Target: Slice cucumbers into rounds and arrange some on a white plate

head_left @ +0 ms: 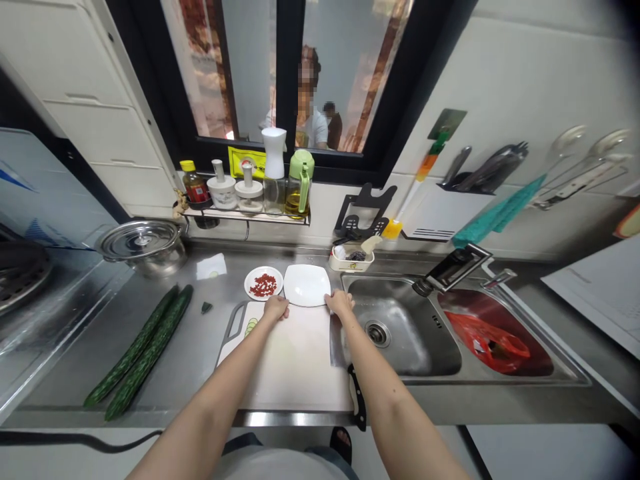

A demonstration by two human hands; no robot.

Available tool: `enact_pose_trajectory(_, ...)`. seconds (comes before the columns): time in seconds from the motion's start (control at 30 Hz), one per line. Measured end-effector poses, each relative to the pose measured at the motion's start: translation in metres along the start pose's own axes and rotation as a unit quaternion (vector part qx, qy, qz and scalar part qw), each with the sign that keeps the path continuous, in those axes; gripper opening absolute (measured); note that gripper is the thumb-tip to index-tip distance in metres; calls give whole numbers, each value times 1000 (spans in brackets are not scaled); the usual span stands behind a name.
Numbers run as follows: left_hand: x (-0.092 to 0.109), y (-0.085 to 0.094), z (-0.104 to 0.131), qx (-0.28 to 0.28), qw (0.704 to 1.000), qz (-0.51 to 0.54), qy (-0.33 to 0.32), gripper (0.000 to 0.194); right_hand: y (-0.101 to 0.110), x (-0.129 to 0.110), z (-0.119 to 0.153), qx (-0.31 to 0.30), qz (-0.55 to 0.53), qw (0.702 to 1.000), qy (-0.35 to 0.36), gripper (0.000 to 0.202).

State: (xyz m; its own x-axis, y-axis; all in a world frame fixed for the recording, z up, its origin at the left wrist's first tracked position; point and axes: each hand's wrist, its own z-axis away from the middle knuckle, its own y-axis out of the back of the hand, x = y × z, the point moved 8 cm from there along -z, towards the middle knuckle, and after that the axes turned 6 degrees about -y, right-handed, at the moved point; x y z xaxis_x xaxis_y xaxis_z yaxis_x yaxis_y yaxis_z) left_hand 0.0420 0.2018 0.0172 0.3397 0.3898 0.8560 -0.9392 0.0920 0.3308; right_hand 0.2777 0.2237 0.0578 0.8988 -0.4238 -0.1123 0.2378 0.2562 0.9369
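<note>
A white square plate (pixel 307 285) lies at the far edge of the white cutting board (pixel 295 360). My left hand (pixel 277 307) grips its near left corner with curled fingers, and my right hand (pixel 341 302) pinches its near right corner. Left of it is a small round dish (pixel 263 284) of red bits, perhaps goji berries. A few cucumber slices (pixel 251 325) rest on the board beside my left wrist, which partly hides them. Under my right forearm lies a knife with a black handle (pixel 357 400); its blade is partly covered by the arm.
Two long cucumbers (pixel 143 353) lie on the steel counter at left, near a lidded pot (pixel 145 243). A double sink (pixel 400 327) with a faucet (pixel 453 267) is at right, holding a red plastic bag (pixel 487 341). Seasoning bottles stand on a shelf (pixel 250 217) below the window.
</note>
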Motion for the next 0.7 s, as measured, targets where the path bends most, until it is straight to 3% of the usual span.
enact_pose_trajectory(0.47,4,-18,-9,37,999,24,5,6,-6,11,-4,-6,-28,999,-33,36)
enact_pose_trajectory(0.7,20,-18,17,26,996,83,-21,3,9,32,11,27,-68,997,-26,31)
